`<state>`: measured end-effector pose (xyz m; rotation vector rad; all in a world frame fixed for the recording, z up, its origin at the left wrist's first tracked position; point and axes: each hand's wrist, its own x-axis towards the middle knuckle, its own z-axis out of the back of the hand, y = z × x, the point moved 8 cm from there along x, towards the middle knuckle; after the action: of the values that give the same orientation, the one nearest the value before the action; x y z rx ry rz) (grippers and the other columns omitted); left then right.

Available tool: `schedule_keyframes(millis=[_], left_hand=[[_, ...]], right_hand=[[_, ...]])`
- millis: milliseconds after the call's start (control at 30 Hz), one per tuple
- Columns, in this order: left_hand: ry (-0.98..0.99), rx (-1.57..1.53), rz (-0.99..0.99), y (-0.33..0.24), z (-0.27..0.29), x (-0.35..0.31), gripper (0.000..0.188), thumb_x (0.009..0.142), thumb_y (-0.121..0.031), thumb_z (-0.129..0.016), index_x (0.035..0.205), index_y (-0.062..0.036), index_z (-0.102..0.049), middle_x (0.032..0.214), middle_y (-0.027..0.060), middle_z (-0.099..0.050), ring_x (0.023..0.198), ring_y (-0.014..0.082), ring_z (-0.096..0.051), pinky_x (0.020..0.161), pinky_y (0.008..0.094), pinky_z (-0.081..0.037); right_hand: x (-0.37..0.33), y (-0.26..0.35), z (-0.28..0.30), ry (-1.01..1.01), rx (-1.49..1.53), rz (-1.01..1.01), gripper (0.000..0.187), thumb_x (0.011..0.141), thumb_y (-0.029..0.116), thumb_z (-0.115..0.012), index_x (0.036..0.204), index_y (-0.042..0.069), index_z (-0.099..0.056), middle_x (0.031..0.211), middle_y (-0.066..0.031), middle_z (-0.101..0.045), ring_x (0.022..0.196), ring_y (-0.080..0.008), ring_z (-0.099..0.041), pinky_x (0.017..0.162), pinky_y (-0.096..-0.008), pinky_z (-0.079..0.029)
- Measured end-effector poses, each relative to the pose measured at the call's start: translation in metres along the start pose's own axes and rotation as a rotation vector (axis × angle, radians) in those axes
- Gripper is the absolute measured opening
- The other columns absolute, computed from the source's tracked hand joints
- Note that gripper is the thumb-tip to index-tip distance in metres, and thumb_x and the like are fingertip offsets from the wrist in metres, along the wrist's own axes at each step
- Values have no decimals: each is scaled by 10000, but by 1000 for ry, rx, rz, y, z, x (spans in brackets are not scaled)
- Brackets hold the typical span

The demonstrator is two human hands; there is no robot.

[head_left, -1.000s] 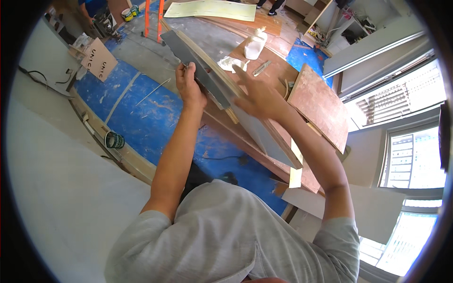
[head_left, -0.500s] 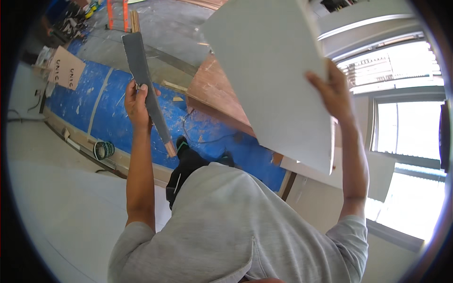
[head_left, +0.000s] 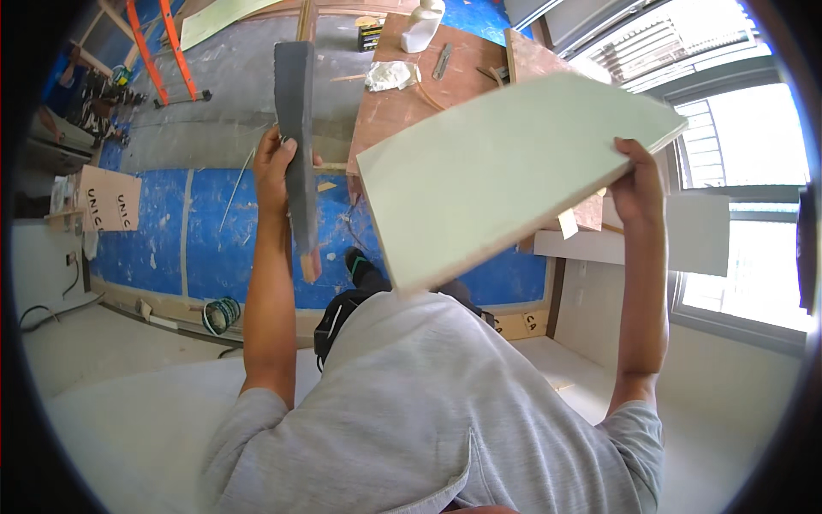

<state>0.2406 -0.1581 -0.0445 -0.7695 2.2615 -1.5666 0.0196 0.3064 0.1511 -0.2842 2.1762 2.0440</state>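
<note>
My left hand point(head_left: 276, 167) is shut around a long dark grey flat tool point(head_left: 295, 94), held upright with its orange-tipped lower end below my fist. My right hand point(head_left: 635, 184) grips the right edge of a large pale rectangular board point(head_left: 505, 171), raised and tilted in front of me, its pale face toward the camera. The two hands are apart and the tool does not touch the board. Below the board are my grey shirt and a dark shoe point(head_left: 364, 270).
A plywood bench point(head_left: 402, 111) behind the board carries a white bottle point(head_left: 421, 30), a crumpled rag and small tools. Blue sheeting point(head_left: 171, 231) covers the floor. An orange ladder point(head_left: 171, 51) stands far left; a green wire coil point(head_left: 223, 313) lies nearby. A window point(head_left: 745, 240) is on the right.
A second ago both hands held the tool and board low over the bench. My right hand lifted the board and now holds it flatter; my left hand holds the tool upright apart from it.
</note>
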Motion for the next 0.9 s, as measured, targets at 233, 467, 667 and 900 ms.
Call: schedule_keyframes(millis=[233,467,667,900], left_hand=[[223,-688,-31,-9,-9,-33,480,1023,-348,-554,1345,8,-557,1269,144,-643,769,213,-664,1119,573,-446],[171,-799,-42,18,-29,-32,549,1028,-380,-531,1370,49,-535,1240,157,-657,762,206,-649,1221,546,-331],[218,-907,-61,17,-24,-22,632,1045,-409,-489,1408,109,-479,1176,163,-662,828,237,-650,1152,491,-435],[-24,-791,-92,-1,0,16,634,1070,-420,-423,1443,92,-453,1046,200,-657,891,272,-656,886,420,-601]], right_hand=[[-12,-59,15,-182,215,-319,439,883,52,-691,1255,-64,-488,1220,-190,-538,1179,-331,-583,1070,-486,-560],[-21,-84,-19,-198,205,-333,469,897,5,-640,1289,-121,-415,1287,-268,-478,1200,-417,-591,992,-544,-626],[-18,-102,-38,-176,202,-366,415,902,7,-654,1241,-97,-438,1235,-237,-481,1146,-386,-604,962,-557,-640],[-8,-130,-58,-217,243,-432,353,918,20,-672,1191,-59,-463,1169,-204,-482,1096,-363,-610,956,-559,-642]])
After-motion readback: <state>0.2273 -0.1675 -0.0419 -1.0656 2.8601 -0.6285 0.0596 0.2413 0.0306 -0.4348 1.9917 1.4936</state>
